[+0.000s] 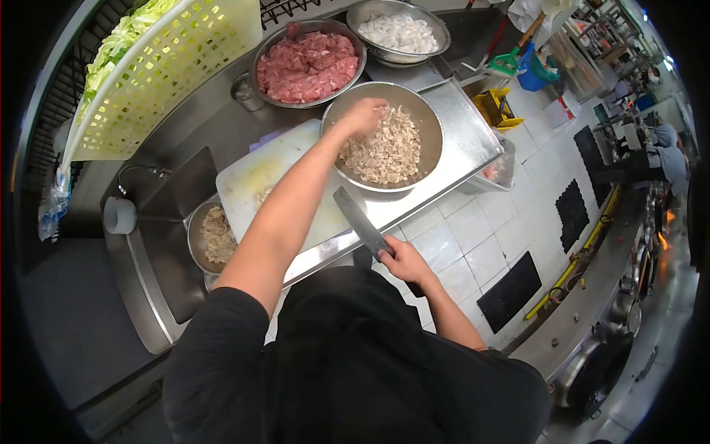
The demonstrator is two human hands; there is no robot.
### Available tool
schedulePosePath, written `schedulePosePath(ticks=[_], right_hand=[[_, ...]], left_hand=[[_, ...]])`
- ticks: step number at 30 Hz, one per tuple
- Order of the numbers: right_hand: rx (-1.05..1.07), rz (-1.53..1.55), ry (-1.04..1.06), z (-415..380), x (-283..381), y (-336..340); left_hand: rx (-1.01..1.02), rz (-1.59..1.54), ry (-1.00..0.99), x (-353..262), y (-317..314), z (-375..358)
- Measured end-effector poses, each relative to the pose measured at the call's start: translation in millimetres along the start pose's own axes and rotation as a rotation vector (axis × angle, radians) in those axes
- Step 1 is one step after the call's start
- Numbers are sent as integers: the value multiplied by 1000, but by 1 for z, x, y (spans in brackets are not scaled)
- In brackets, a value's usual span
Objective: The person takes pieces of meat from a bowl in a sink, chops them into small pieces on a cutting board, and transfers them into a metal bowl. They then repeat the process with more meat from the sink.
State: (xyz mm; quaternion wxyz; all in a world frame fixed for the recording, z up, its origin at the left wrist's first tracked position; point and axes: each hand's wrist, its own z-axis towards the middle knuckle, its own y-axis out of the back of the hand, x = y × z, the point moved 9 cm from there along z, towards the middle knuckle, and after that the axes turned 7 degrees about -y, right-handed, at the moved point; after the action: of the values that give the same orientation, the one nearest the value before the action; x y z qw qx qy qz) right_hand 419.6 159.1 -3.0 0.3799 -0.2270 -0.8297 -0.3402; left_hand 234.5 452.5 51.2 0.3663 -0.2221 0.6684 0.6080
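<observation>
My left hand [366,116] reaches over the left part of a steel bowl [435,140]. Its fingers look curled together, and what they hold, if anything, is hidden. Chopped, pale brown pieces of food [386,152] heap up in that bowl. In my right hand [404,263] is a cleaver [359,218], gripped by its handle with the blade pointing up and left, near the counter's front edge. A white cutting board [244,174] lies left of the bowl, partly covered by my left forearm. A few chopped bits rest on it beside the arm.
Bowls of raw pink meat [307,66] and whitish food [398,33] stand behind. A yellow perforated basket [170,74] of leafy greens is at upper left. A sink [159,251] holds another bowl of food [217,235]. Another person [665,159] stands near flames at far right.
</observation>
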Motion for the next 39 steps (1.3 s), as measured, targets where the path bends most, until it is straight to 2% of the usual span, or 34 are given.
schedulePosePath(ticks=[1,2,4,6,8,11,13,14,15,17,18,19,21,22,24,28,30,31,33,34,36,39], right_hand=[[-2,-1,-1,4,4,-2],[-28,-56,3,6,8,-2],[-48,-108,2,9,10,-8],[-95,-173,-23,13,8,-11],[-136,-218,-37,15,17,-13],[-212,-296,-40,25,31,-13],[-279,-353,-94,36,36,-17],[-261,-352,-91,41,39,-25],[-258,-322,-81,48,42,-29],[-264,-272,-66,54,39,-33],[-301,-237,51,59,31,-39],[-294,-245,52,56,29,-39],[-82,162,-163,54,6,-55],[-73,154,-165,52,5,-60],[31,386,-254,49,-6,-80],[108,247,-199,70,28,-116],[134,311,-138,83,46,-131],[150,371,-80,89,59,-136],[173,343,-106,96,62,-146],[178,322,-71,99,62,-150],[209,307,-48,100,69,-146],[201,295,18,98,82,-131]], left_hand=[[27,-37,-24,0,9,-7],[-17,52,-116,-5,25,-19],[-112,110,-163,-7,62,-59],[-266,30,-106,26,92,-108],[-319,-109,69,81,102,-172],[-274,144,107,138,87,-277],[-221,242,141,141,77,-326],[-133,318,75,131,61,-339],[-45,391,5,120,48,-345],[-63,395,5,118,41,-352],[-82,400,-8,115,36,-350],[-87,394,-2,112,32,-345],[-139,524,53,108,31,-333],[-144,519,64,105,27,-325],[-161,540,21,91,17,-308],[-253,531,80,77,-4,-294],[-408,453,134,75,-1,-297],[-404,463,133,82,-7,-294],[-673,272,194,96,1,-303],[-667,276,188,97,-1,-302],[-810,246,199,96,10,-311],[-898,238,219,84,22,-309]])
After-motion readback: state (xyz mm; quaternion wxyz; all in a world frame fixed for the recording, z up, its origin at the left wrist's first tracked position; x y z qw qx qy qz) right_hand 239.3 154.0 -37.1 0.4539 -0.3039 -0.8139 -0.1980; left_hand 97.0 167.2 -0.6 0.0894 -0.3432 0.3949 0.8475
